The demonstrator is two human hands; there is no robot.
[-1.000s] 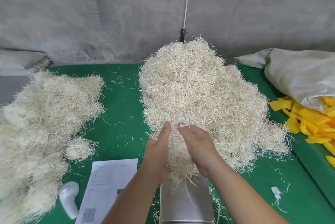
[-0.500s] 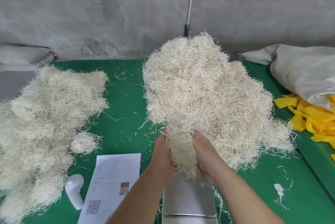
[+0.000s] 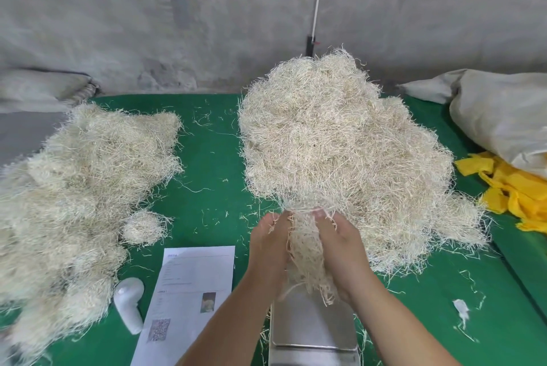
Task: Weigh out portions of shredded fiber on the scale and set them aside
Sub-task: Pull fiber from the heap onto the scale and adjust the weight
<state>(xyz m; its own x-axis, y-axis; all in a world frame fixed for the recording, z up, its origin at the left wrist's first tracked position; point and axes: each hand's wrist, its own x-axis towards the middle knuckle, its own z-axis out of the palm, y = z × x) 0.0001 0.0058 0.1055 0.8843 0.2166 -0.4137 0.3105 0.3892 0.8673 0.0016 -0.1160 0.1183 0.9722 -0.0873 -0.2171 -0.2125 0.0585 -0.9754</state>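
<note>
Fingers (image 3: 318,213) clutching pale, stringy fiber tuft (image 3: 306,259)

fiber pile (image 3: 340,143) behind scale (image 3: 313,327), paper (image 3: 189,285) left

Both forearms bare, reaching forward from lower frame, converging at centre. Left hand (image 3: 270,243) and right hand (image 3: 340,247) face each other, palms inward, fingers curled around clump of fiber (image 3: 306,259) held between them. Fingertips close together at top. Wrists roughly level, hands raised above surface.
</note>
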